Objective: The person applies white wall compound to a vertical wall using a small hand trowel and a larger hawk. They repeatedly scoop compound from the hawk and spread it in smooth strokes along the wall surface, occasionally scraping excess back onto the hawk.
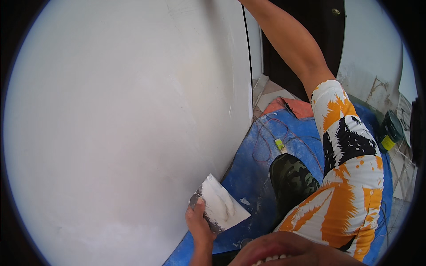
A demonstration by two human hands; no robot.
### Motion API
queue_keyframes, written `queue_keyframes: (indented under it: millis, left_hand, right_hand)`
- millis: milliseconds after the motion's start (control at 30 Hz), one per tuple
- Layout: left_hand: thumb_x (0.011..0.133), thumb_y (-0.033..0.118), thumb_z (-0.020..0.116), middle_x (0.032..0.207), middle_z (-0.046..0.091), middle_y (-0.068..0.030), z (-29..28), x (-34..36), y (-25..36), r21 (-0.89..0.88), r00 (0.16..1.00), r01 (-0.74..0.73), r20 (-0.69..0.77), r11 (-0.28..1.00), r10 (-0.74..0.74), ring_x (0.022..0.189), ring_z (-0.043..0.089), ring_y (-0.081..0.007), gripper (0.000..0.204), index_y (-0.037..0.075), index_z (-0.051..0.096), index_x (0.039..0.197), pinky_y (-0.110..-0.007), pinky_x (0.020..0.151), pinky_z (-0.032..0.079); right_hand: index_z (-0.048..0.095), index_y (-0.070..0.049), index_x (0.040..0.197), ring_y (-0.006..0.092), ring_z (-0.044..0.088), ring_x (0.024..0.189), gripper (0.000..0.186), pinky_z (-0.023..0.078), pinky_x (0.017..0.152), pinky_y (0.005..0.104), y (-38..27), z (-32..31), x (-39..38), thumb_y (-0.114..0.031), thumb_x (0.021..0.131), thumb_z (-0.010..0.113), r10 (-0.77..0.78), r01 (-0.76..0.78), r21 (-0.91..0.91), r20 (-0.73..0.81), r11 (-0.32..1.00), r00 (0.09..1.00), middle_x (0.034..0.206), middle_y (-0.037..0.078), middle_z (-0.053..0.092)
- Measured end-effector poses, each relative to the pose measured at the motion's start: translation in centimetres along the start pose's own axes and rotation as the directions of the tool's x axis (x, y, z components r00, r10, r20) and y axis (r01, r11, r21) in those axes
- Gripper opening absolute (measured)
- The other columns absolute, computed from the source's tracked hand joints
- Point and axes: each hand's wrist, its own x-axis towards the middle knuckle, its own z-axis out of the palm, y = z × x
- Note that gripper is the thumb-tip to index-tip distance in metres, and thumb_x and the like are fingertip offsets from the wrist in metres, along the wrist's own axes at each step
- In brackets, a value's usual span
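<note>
My left hand [200, 220] is closed on the edge of a flat, squarish putty board [224, 205], low beside the wall. The thumb lies over the dark, worn edge of the board, and white putty covers most of its face. A broad white wall [128, 119] with faint smears and scratches fills the left side. My right arm [288, 37], in a white, orange and black patterned sleeve [346, 133], stretches up along the wall's right edge. Its hand is beyond the top of the picture.
A blue sheet [248, 177] covers the floor, with thin cables [306, 153] and a small yellow-green object [279, 144] on it. An orange-red cloth [298, 107] lies near a dark door [301, 22]. A dark bucket [390, 131] stands at right. My camouflage-patterned leg [290, 177] shows below.
</note>
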Motion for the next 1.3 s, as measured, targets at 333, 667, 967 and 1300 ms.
queue_keyframes:
  millis: [333,667,967,1300]
  left_hand:
    - [0.101,0.022,0.044,0.115,0.065,-0.0142,0.7,-0.4,-1.2,-0.102,1.0,0.0,-0.022,0.995,-0.003,0.101,0.066,-0.0257,0.035,-0.003,0.056,0.124,-0.039,0.087,0.053]
    - [0.098,0.022,0.048,0.113,0.065,-0.016,0.8,-0.4,-1.2,-0.094,0.998,0.02,-0.064,0.995,-0.026,0.097,0.067,-0.027,0.037,-0.004,0.055,0.123,-0.04,0.084,0.055]
    - [0.1,0.018,0.045,0.119,0.063,-0.0161,0.7,-0.6,-0.6,-0.255,0.993,0.108,0.082,0.961,-0.089,0.105,0.065,-0.0295,0.036,-0.004,0.053,0.128,-0.042,0.091,0.053]
    - [0.103,0.029,0.046,0.121,0.065,-0.0062,0.8,0.6,-3.9,-0.552,0.988,0.157,0.092,0.819,-0.126,0.109,0.064,-0.0227,0.037,0.006,0.055,0.131,-0.041,0.095,0.051]
  right_hand:
    - [0.054,-0.009,0.122,0.036,0.065,0.098,0.037,0.055,0.078,0.0616,25.4,-3.4,-35.9,-0.011,0.085,0.057,0.911,-0.957,0.288,0.38,0.049,0.161,0.111,0.014,0.061]
    - [0.054,-0.004,0.117,0.0292,0.064,0.092,0.032,0.057,0.076,0.0499,25.0,-1.4,-16.2,-0.022,0.091,0.056,0.767,-0.811,0.291,0.277,0.508,0.579,0.109,0.013,0.061]
    - [0.055,0.009,0.113,0.0307,0.064,0.073,0.031,0.057,0.066,0.0465,-1.5,-1.5,1.5,-0.01,0.09,0.046,0.132,-0.157,0.146,0.168,0.977,0.977,0.087,0.021,0.063]
    - [0.057,-0.004,0.132,0.0264,0.065,0.106,0.043,0.054,0.09,0.0397,-2.2,-12.1,-42.2,-0.003,0.089,0.065,-0.636,0.049,0.718,0.581,0.694,0.508,0.117,0.01,0.066]
